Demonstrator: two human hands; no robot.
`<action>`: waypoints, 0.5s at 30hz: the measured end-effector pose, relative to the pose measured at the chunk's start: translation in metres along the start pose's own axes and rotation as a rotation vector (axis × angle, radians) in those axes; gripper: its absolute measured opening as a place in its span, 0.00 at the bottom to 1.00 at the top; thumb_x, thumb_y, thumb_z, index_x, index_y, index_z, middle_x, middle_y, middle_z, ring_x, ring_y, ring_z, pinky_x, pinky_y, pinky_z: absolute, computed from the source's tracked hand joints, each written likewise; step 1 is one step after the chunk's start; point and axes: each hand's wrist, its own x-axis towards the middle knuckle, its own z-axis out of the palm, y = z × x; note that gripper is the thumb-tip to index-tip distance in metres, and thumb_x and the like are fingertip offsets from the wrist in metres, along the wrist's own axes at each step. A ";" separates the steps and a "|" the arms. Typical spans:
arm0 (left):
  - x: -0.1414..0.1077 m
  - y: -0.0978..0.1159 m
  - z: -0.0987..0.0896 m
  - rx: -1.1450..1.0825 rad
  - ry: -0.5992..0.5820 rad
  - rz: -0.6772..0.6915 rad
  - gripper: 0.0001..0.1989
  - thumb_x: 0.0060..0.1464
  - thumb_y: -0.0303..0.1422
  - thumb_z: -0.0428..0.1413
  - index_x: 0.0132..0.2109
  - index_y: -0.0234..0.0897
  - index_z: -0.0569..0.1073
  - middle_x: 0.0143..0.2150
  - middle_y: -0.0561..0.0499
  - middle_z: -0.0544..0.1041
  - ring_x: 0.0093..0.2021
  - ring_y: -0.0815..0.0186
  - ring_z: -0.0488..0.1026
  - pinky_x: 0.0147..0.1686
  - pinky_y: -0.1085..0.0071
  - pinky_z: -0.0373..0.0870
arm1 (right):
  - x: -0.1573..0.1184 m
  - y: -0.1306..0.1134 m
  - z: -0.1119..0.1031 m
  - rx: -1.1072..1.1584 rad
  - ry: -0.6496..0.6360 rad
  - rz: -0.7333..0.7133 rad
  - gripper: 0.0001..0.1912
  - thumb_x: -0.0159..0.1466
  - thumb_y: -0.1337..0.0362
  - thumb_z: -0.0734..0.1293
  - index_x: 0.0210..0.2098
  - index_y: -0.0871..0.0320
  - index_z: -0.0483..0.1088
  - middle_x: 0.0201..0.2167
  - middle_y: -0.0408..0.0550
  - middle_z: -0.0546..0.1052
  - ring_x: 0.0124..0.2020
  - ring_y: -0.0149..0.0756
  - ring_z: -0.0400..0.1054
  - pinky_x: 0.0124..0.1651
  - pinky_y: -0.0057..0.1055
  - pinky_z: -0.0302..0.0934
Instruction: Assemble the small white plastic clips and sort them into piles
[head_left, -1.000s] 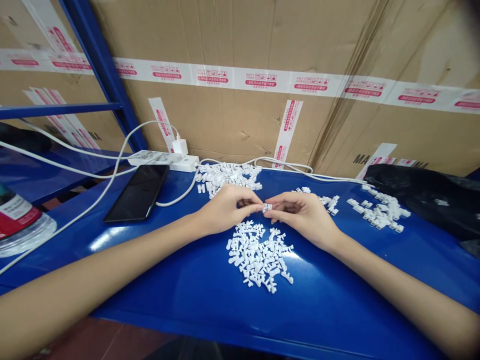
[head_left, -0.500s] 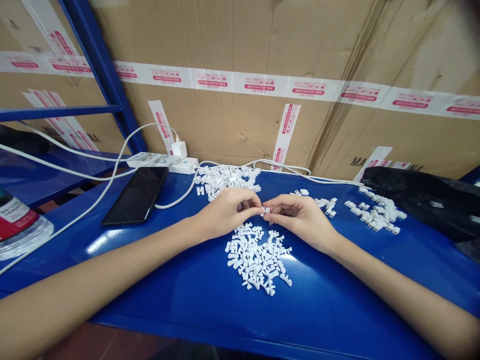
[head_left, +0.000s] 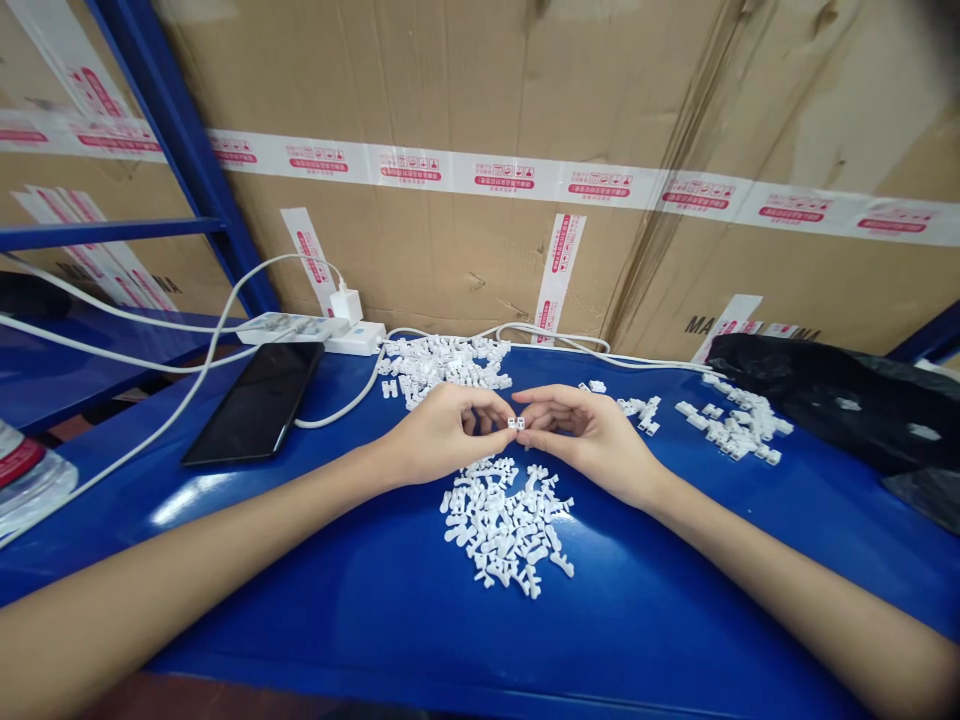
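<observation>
Between the fingertips of both hands is a small white plastic connector piece (head_left: 516, 423), with two square openings facing me. My left hand (head_left: 451, 432) pinches it from the left with thumb and index finger. From the other side, my right hand (head_left: 581, 432) closes thumb and fingers on its right end. Just below the hands lies a pile of small white lever-like pieces (head_left: 510, 525) on the blue table (head_left: 337, 610). Behind my left hand spreads a heap of white block-shaped pieces (head_left: 446, 365).
A black phone (head_left: 255, 402) lies at left beside a white power strip (head_left: 292, 328) with cables. A clear bottle (head_left: 34, 485) stands at the left edge. More white pieces (head_left: 739, 422) lie at right near a black plastic bag (head_left: 832, 395). Cardboard boxes (head_left: 420, 250) stand behind.
The white connector has turned so that its square openings face me. Both hands still pinch it in about the same place. The view has shifted slightly to the right.
</observation>
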 end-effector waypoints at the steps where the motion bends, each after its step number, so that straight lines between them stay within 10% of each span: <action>1: 0.000 0.000 0.000 -0.011 0.010 -0.009 0.09 0.54 0.33 0.60 0.39 0.31 0.80 0.27 0.51 0.75 0.24 0.73 0.67 0.23 0.76 0.63 | 0.000 -0.001 0.000 -0.034 0.007 -0.015 0.21 0.60 0.57 0.74 0.51 0.56 0.75 0.36 0.48 0.81 0.35 0.37 0.76 0.42 0.38 0.72; 9: 0.001 -0.001 -0.005 -0.028 0.112 -0.071 0.08 0.52 0.35 0.62 0.34 0.32 0.78 0.26 0.51 0.75 0.24 0.72 0.68 0.24 0.76 0.64 | -0.005 -0.018 -0.010 -0.438 -0.029 -0.101 0.10 0.66 0.58 0.70 0.32 0.58 0.76 0.29 0.45 0.77 0.27 0.30 0.67 0.30 0.30 0.61; 15: 0.000 -0.004 -0.006 0.013 0.102 -0.087 0.07 0.50 0.32 0.62 0.34 0.33 0.72 0.28 0.52 0.75 0.24 0.73 0.68 0.24 0.76 0.64 | -0.010 -0.028 -0.012 -0.411 -0.271 -0.044 0.13 0.65 0.55 0.71 0.43 0.56 0.79 0.39 0.47 0.76 0.31 0.29 0.68 0.33 0.28 0.62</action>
